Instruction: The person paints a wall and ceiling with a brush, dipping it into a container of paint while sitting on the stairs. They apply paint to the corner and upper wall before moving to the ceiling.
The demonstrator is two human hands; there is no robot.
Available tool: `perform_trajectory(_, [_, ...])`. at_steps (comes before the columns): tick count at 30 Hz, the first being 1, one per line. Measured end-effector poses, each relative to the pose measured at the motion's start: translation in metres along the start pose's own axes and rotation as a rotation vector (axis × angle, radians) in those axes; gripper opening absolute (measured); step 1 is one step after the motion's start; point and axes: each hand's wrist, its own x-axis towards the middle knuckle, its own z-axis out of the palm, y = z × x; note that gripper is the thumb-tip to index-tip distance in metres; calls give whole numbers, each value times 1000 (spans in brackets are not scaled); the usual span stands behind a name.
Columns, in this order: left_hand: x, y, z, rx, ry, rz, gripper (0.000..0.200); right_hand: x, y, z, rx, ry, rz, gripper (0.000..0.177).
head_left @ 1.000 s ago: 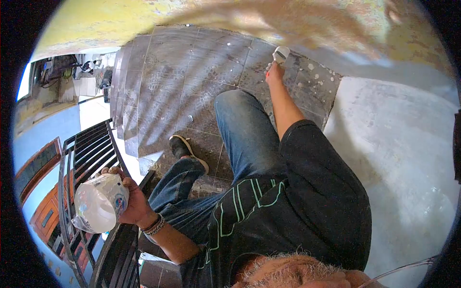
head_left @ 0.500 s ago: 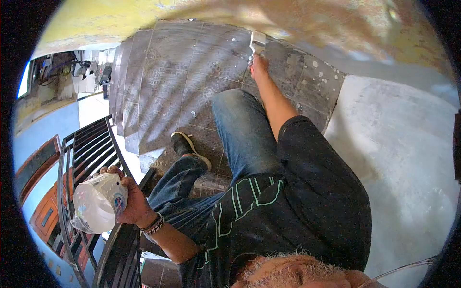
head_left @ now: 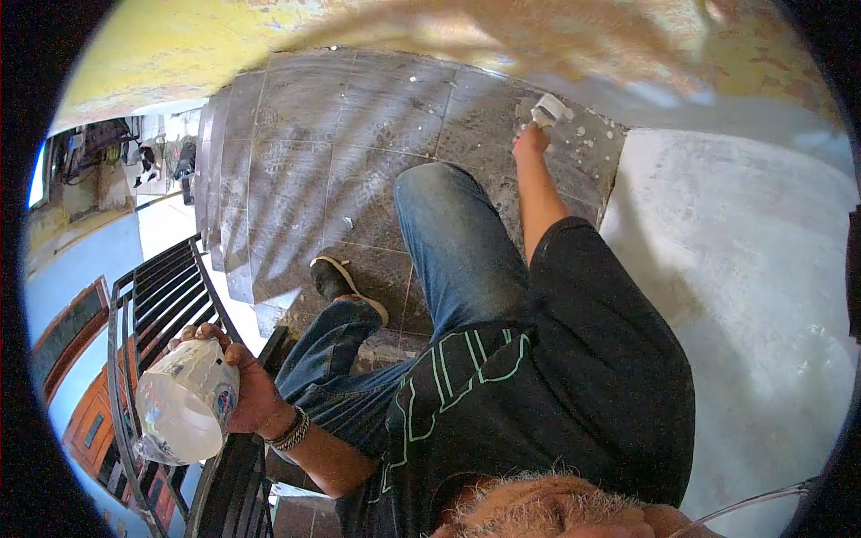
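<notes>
My left hand (head_left: pixel 247 381) is wrapped round a translucent plastic tub (head_left: pixel 184 403), tilted so its pale, whitish inside shows, beside the black metal railing. On the far side, my right arm is stretched out, and my right hand (head_left: pixel 533 140) is closed on the handle of a paintbrush (head_left: pixel 549 109) with a wide white head. The brush lies close to the foot of the wall (head_left: pixel 619 54), which is patchy yellow and brown with a whitish lower band. In this view it overlaps the grey tiled floor (head_left: pixel 377 108).
A black railing (head_left: pixel 148 305) runs along the left. To the right stands a white-coated wall (head_left: pixel 726 233). White spots and flecks dot the tiles. Beyond the railing are a blue wall (head_left: pixel 81 255) and wooden doors (head_left: pixel 90 417). My shoe (head_left: pixel 341 282) rests on the floor.
My right hand has moved with the paintbrush to the right and slightly down in view, toward the corner by the white wall. My left hand keeps hold of the tub, slightly lower.
</notes>
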Motion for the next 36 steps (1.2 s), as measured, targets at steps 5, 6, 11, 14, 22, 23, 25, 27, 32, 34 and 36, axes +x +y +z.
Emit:
perform_trajectory(5, [-3,-2,1,29,92,40,55,-19,16,43,-36,-158,-9,16])
perform_trajectory(6, [-3,-2,0,30,93,44,55,-21,20,54,-66,-186,12,14])
perform_trajectory(11, [-2,-3,-1,58,40,75,53,-32,42,94,-73,-228,97,21])
perform_trajectory(14, [-7,3,-4,56,120,84,53,-28,63,111,-60,-208,-1,10])
perform_trajectory(22, [-12,14,-14,82,122,84,55,-85,56,142,-13,-295,86,14])
perform_trajectory(23, [-13,14,-14,73,117,82,55,-91,56,145,-27,-313,67,12])
perform_trajectory(25, [-14,17,-16,74,136,89,56,-95,67,155,-53,-375,42,11])
perform_trajectory(27, [-14,20,-19,77,154,97,57,-102,74,163,-92,-511,6,9])
perform_trajectory(32, [-7,15,-10,78,107,102,56,-115,65,132,-172,-653,129,10])
perform_trajectory(34, [-2,12,-6,57,77,82,55,-95,65,106,-76,-533,172,11])
perform_trajectory(36, [1,10,-3,41,51,60,53,-75,46,81,-91,-484,147,11])
